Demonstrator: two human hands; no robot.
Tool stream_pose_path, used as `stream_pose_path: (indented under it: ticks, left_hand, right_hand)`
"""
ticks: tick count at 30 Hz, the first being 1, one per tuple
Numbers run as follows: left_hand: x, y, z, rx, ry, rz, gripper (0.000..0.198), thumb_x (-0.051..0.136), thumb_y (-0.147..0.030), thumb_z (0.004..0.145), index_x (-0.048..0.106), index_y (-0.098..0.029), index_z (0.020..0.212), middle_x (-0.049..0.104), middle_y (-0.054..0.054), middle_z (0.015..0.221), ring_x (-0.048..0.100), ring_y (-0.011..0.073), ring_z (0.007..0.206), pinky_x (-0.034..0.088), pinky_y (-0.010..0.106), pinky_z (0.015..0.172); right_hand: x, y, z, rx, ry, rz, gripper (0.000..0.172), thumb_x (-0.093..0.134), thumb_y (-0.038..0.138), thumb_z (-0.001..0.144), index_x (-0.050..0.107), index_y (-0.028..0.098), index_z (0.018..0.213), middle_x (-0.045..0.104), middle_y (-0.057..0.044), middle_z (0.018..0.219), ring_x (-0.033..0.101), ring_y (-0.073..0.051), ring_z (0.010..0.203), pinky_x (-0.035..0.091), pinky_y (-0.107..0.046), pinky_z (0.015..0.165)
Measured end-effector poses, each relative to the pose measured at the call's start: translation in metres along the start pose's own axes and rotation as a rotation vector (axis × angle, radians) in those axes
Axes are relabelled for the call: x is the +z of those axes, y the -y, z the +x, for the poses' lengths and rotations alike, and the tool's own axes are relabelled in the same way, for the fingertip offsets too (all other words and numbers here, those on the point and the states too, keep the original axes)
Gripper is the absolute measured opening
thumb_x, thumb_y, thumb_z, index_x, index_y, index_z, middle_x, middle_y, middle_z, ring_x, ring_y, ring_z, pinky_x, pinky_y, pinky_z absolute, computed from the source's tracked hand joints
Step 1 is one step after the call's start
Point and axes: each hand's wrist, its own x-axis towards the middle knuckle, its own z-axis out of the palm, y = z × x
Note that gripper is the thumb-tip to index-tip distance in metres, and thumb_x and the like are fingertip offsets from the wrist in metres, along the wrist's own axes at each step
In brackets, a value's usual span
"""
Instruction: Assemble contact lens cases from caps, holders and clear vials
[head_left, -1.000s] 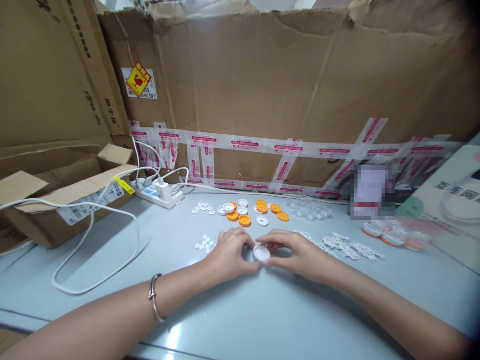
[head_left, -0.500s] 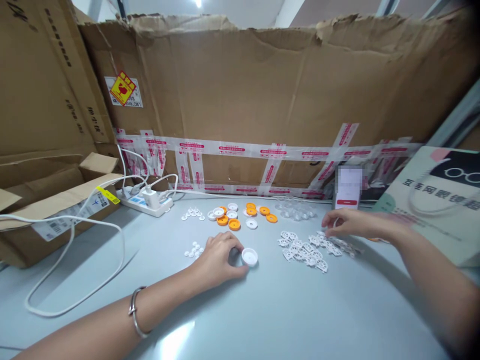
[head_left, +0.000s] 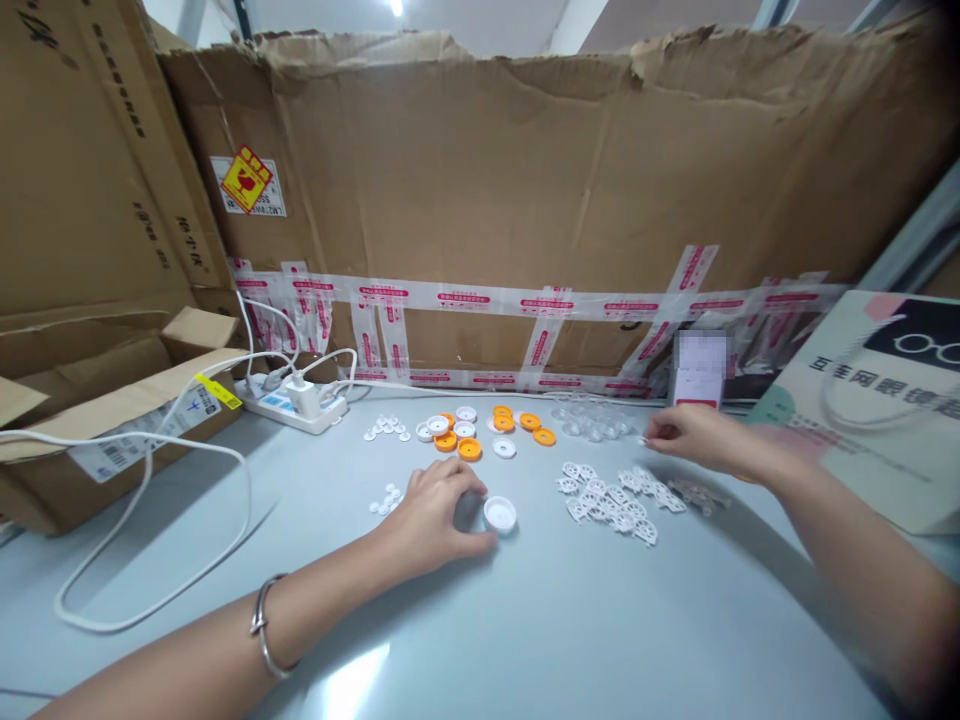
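My left hand (head_left: pixel 433 515) rests on the table with thumb and index finger apart, beside a round white plastic cap (head_left: pixel 499 514). The fingertips lie close to its left edge; a firm grip is not visible. My right hand (head_left: pixel 686 437) is raised a little above the table at the right, thumb and fingers pinched on a small white plastic piece (head_left: pixel 643 440). Just below it lie white openwork plastic pieces (head_left: pixel 606 502) in a loose pile and a smaller cluster of greyish pieces (head_left: pixel 701 494).
Orange discs (head_left: pixel 469 450) and white discs (head_left: pixel 504 449) lie at the back, near clear plastic parts (head_left: pixel 592 418). Small white pieces (head_left: pixel 387 429) sit to their left. A power strip (head_left: pixel 300 405), an open carton (head_left: pixel 112 420), a phone (head_left: pixel 697 372) and a printed box (head_left: pixel 862 420) surround the area.
My right hand has lifted slightly from the openwork pieces, and a small white piece now shows at its pinched fingertips. My left hand and the white cap have stayed nearly still.
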Motion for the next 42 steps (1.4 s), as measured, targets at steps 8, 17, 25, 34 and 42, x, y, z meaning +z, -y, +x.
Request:
stream_pose_path:
  ticks: [8,17,25,34,42]
  left_hand:
    - [-0.008,-0.013,-0.002,0.202,-0.236,-0.141,0.038,0.063,-0.031,0.076,0.051,-0.024,0.111,0.057,0.006,0.109,0.051,0.0214,0.104,0.039,0.04,0.092]
    - [-0.003,-0.014,-0.008,0.556,-0.304,-0.287,0.056,0.065,-0.017,0.077,0.043,-0.025,0.127,0.058,0.007,0.113,0.054,0.017,0.099,0.045,0.03,0.085]
    - [-0.008,-0.017,-0.008,0.553,-0.368,-0.301,0.041,0.068,-0.015,0.074,0.053,-0.022,0.111,0.063,0.005,0.096,0.057,0.0162,0.088,0.047,0.03,0.079]
    - [-0.01,-0.019,-0.01,0.42,-0.423,-0.264,0.033,0.066,-0.018,0.074,0.052,-0.022,0.104,0.063,0.004,0.094,0.057,0.0162,0.087,0.045,0.028,0.074]
    - [-0.011,-0.015,-0.005,0.327,-0.461,-0.165,0.027,0.062,-0.022,0.076,0.051,-0.022,0.1,0.061,0.003,0.092,0.055,0.0149,0.082,0.045,0.027,0.072]
  right_hand:
    - [0.04,0.113,-0.041,-0.24,0.06,1.378,0.023,0.074,0.038,0.063,0.065,0.019,0.072,0.064,0.0,0.074,0.058,-0.013,0.073,0.043,-0.029,0.076]
    - [0.083,0.156,-0.074,-0.187,0.525,1.813,0.014,0.07,0.027,0.072,0.065,0.014,0.076,0.058,0.0,0.074,0.05,-0.008,0.067,0.039,-0.022,0.07]
    - [0.081,0.155,-0.075,-0.212,0.619,1.793,0.015,0.072,0.027,0.069,0.067,0.013,0.074,0.059,-0.001,0.074,0.052,-0.008,0.069,0.039,-0.023,0.074]
    - [0.053,0.135,-0.061,-0.303,0.452,1.233,0.027,0.067,0.04,0.07,0.065,0.019,0.087,0.063,-0.003,0.085,0.056,-0.014,0.079,0.041,-0.03,0.077]
    - [0.008,0.033,-0.017,-0.101,0.112,-0.057,0.016,0.057,0.034,0.07,0.06,0.019,0.075,0.064,-0.004,0.082,0.056,-0.02,0.073,0.038,-0.027,0.06]
